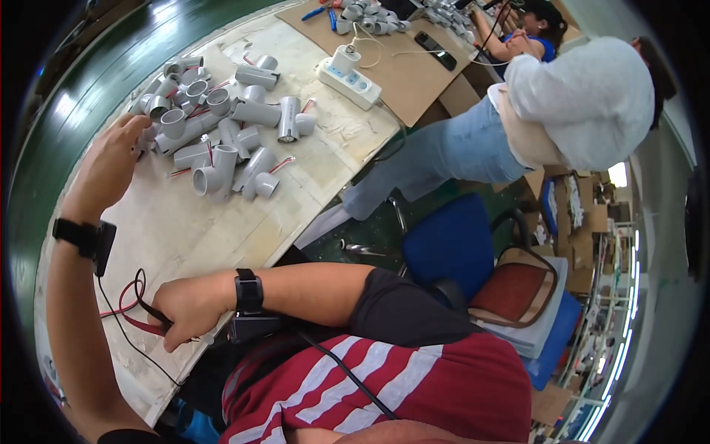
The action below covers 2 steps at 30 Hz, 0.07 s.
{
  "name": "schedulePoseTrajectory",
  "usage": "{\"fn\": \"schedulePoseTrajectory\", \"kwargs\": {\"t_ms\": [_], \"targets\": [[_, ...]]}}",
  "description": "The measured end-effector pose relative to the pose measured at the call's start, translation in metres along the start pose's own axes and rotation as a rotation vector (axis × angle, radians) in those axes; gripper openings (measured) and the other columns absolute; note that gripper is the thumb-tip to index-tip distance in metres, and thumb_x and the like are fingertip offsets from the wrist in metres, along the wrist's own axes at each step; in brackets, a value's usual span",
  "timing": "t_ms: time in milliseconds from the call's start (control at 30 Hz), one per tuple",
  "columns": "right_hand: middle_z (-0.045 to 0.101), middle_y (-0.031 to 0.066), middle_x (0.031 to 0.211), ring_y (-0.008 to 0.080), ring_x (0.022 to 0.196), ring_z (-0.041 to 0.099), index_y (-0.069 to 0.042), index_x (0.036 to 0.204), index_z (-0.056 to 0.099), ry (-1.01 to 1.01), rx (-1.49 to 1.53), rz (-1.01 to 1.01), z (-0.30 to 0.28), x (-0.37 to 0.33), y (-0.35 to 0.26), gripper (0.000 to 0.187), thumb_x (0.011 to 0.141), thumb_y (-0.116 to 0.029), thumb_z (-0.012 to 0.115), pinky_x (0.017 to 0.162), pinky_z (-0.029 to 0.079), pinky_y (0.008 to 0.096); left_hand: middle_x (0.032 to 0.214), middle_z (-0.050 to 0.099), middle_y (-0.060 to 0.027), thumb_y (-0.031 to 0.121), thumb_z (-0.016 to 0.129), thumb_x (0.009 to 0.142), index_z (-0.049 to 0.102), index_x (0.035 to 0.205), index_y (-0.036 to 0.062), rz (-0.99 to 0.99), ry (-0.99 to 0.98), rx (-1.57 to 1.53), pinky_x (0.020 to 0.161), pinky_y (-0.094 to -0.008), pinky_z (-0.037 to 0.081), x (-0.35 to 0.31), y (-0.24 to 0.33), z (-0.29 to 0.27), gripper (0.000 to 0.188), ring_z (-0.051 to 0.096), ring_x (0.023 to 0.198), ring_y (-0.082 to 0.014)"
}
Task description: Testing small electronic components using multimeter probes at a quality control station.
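My left hand (108, 169) reaches to the left edge of a pile of grey plastic pipe fittings (216, 172). Its fingers are curled round a grey fitting there, mostly hidden by the hand. Many of these fittings are short tubes with a side branch, and thin red and white wires stick out of several. Close to the table's front edge, my right hand (191, 307) is closed on a pair of red and black leads (135, 320), which loop over to its left. Each wrist wears a black strap with a small device.
A white power strip (350, 83) with a plugged-in adapter lies beyond the pile, near cardboard (396, 70) and a dark phone-like device (435, 50). A person in a white top (580, 103) stands at the table's right side. A blue chair (449, 244) is at my right.
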State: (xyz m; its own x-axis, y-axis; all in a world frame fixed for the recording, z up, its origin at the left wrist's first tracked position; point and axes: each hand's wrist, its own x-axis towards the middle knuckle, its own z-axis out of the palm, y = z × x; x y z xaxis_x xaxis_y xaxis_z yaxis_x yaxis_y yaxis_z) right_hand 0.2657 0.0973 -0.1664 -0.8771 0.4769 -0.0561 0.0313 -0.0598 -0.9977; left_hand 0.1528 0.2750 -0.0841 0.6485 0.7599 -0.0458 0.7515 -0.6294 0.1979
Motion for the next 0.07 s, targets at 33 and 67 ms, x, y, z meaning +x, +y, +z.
{"fn": "schedulePoseTrajectory", "kwargs": {"t_ms": [33,67], "targets": [[0.069,0.016,0.07,0.0277,0.067,0.067,0.0,0.082,0.068,-0.018,0.003,-0.021,0.0001,0.0009,-0.0013,0.026,0.081,-0.024,0.077,0.065,0.051,0.04,0.141,0.056,-0.0159,-0.003,0.063,0.088,0.062,0.124,0.0034,-0.109,-0.035,-0.045,0.106,-0.0413,0.047,-0.0044,0.0048,-0.0033,0.037,0.057,0.126,-0.037],[0.071,0.0169,0.073,0.0264,0.069,0.068,0.001,0.083,0.069,-0.027,0.022,0.013,-0.0004,0.0016,-0.0028,0.028,0.08,-0.026,0.079,0.067,0.052,0.0402,0.144,0.054,-0.0147,-0.002,0.064,0.089,0.061,0.125,0.0038,-0.22,-0.069,-0.089,0.108,-0.038,0.047,-0.0099,0.0127,-0.0078,0.037,0.055,0.13,-0.0358]]}}
